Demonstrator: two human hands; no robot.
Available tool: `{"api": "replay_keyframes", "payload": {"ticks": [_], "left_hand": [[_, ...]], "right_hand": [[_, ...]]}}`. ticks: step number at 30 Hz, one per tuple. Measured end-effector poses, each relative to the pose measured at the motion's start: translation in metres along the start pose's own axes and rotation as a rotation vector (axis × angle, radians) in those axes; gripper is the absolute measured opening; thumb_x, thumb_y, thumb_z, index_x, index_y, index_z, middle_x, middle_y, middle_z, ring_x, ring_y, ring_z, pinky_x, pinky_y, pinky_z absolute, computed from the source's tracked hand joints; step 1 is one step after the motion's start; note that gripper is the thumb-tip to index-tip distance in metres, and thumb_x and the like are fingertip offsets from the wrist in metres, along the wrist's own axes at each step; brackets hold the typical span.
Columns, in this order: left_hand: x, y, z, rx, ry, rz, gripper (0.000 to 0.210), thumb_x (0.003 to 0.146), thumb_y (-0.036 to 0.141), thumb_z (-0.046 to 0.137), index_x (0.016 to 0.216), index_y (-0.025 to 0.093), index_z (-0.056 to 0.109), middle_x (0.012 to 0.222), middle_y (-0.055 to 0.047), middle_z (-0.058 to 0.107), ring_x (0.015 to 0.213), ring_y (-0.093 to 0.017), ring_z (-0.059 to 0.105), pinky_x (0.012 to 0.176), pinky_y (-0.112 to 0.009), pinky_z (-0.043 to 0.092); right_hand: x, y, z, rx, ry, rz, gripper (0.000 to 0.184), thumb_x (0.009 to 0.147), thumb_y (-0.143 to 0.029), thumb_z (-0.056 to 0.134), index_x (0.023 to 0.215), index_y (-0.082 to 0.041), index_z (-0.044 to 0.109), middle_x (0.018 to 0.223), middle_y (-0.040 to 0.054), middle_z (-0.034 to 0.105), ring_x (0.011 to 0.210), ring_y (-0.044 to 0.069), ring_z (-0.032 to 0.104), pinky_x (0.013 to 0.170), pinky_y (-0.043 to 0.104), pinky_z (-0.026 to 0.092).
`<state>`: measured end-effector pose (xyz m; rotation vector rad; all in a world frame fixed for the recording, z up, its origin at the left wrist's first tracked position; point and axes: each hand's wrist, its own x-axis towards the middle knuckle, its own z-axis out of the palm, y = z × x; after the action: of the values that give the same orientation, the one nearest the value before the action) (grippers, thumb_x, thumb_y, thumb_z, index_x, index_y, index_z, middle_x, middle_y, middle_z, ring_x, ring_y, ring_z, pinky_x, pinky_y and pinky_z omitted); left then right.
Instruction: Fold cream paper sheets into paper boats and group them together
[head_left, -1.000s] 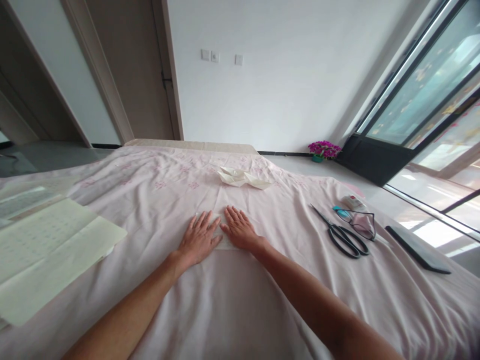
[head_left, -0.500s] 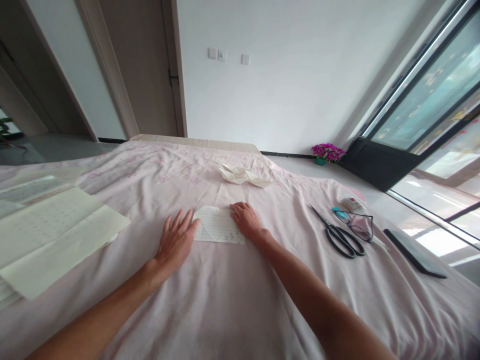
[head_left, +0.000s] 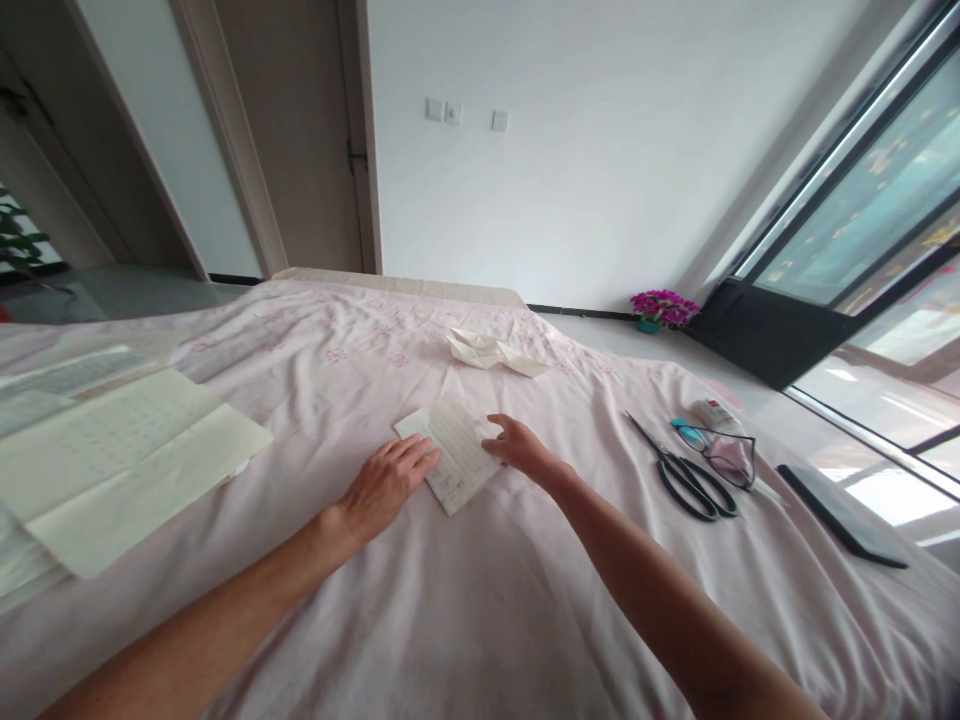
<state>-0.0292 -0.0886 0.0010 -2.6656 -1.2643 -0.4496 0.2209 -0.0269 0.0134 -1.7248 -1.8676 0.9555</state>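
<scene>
A folded sheet of lined paper lies turned at an angle on the pink bedspread, between my hands. Flat across its left side rests my left hand, fingers stretched out and touching the paper. My right hand is at the paper's right edge with its thumb and forefinger apart; whether it touches the edge I cannot tell. Farther back stands a folded paper shape, pale and pointed like a boat.
Black-handled scissors, eyeglasses and a small white box lie on the right, beside a dark flat device. Creased paper sheets are spread on the left. The bedspread is wrinkled.
The lined paper has turned from lying square to lying at an angle. My left hand has moved right onto it, and my right hand has shifted right with its fingers parting.
</scene>
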Motion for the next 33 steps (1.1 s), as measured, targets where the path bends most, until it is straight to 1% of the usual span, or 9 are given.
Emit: {"api": "replay_keyframes", "payload": {"ticks": [4, 8, 12, 14, 19, 22, 25, 29, 33], "left_hand": [[-0.001, 0.004, 0.003, -0.073, 0.010, -0.030, 0.046, 0.085, 0.011, 0.050, 0.130, 0.021, 0.054, 0.132, -0.009, 0.058, 0.122, -0.022, 0.052, 0.101, -0.038, 0.044], [-0.005, 0.005, 0.010, -0.126, -0.003, -0.048, 0.049, 0.085, 0.011, 0.049, 0.132, 0.024, 0.053, 0.135, -0.007, 0.056, 0.127, -0.023, 0.048, 0.104, -0.040, 0.042], [-0.013, -0.002, 0.015, -0.230, -0.032, -0.093, 0.054, 0.085, 0.006, 0.045, 0.134, 0.026, 0.050, 0.141, -0.003, 0.051, 0.133, -0.019, 0.041, 0.109, -0.038, 0.038], [-0.015, -0.005, 0.016, -0.285, -0.043, -0.102, 0.052, 0.087, 0.008, 0.043, 0.135, 0.027, 0.049, 0.142, -0.002, 0.049, 0.135, -0.018, 0.039, 0.110, -0.038, 0.037], [-0.015, -0.011, 0.019, -0.406, -0.019, -0.132, 0.039, 0.095, 0.028, 0.039, 0.131, 0.026, 0.054, 0.138, -0.002, 0.053, 0.133, -0.018, 0.042, 0.110, -0.040, 0.037], [-0.013, -0.013, 0.019, -0.481, 0.020, -0.198, 0.040, 0.095, 0.034, 0.039, 0.130, 0.022, 0.055, 0.132, -0.004, 0.058, 0.128, -0.018, 0.049, 0.108, -0.037, 0.040], [-0.011, -0.018, 0.019, -0.537, 0.074, -0.271, 0.036, 0.093, 0.031, 0.044, 0.123, 0.021, 0.060, 0.127, -0.005, 0.062, 0.119, -0.019, 0.056, 0.102, -0.034, 0.044], [-0.011, -0.022, 0.016, -0.506, 0.145, -0.371, 0.019, 0.088, 0.029, 0.051, 0.086, 0.020, 0.068, 0.106, -0.006, 0.069, 0.099, -0.019, 0.063, 0.089, -0.032, 0.049], [-0.011, -0.020, 0.011, -0.362, 0.178, -0.437, 0.019, 0.086, 0.031, 0.055, 0.073, 0.019, 0.063, 0.099, -0.005, 0.067, 0.091, -0.018, 0.062, 0.084, -0.032, 0.047]], "right_hand": [[-0.019, -0.005, 0.002, 0.371, -0.063, 0.127, 0.067, 0.078, -0.023, 0.058, 0.141, -0.011, 0.036, 0.067, -0.0006, 0.060, 0.047, 0.009, 0.048, 0.042, 0.021, 0.033], [-0.025, 0.001, 0.000, 0.438, -0.097, 0.058, 0.056, 0.086, -0.028, 0.046, 0.139, -0.011, 0.039, 0.056, -0.0020, 0.055, 0.044, 0.011, 0.048, 0.040, 0.021, 0.033], [-0.019, 0.021, -0.006, 0.183, 0.072, -0.231, 0.046, 0.085, -0.019, 0.041, 0.130, -0.019, 0.052, 0.090, 0.0060, 0.067, 0.073, 0.016, 0.062, 0.065, 0.029, 0.050], [-0.017, 0.027, -0.007, -0.046, 0.139, -0.424, 0.052, 0.077, -0.010, 0.047, 0.127, -0.023, 0.056, 0.113, 0.0071, 0.063, 0.098, 0.019, 0.059, 0.085, 0.035, 0.049], [-0.015, 0.017, -0.001, -0.321, 0.056, -0.719, 0.047, 0.078, -0.015, 0.059, 0.122, -0.029, 0.061, 0.133, 0.0056, 0.052, 0.117, 0.022, 0.049, 0.099, 0.039, 0.041], [-0.009, 0.009, 0.007, -0.310, 0.046, -0.686, 0.024, 0.081, -0.029, 0.065, 0.104, -0.027, 0.070, 0.125, 0.0045, 0.057, 0.112, 0.021, 0.052, 0.095, 0.035, 0.043], [0.000, 0.009, 0.014, -0.269, 0.092, -0.574, 0.019, 0.080, -0.031, 0.069, 0.097, -0.025, 0.070, 0.110, 0.0035, 0.062, 0.103, 0.018, 0.055, 0.086, 0.029, 0.046], [0.007, 0.011, 0.020, -0.313, 0.112, -0.551, 0.010, 0.082, -0.031, 0.067, 0.085, -0.022, 0.069, 0.097, 0.0017, 0.063, 0.094, 0.016, 0.054, 0.080, 0.026, 0.042], [0.005, 0.008, 0.021, -0.379, 0.154, -0.521, 0.022, 0.088, -0.035, 0.058, 0.074, -0.019, 0.064, 0.092, 0.0022, 0.062, 0.087, 0.015, 0.052, 0.078, 0.025, 0.038]]}}
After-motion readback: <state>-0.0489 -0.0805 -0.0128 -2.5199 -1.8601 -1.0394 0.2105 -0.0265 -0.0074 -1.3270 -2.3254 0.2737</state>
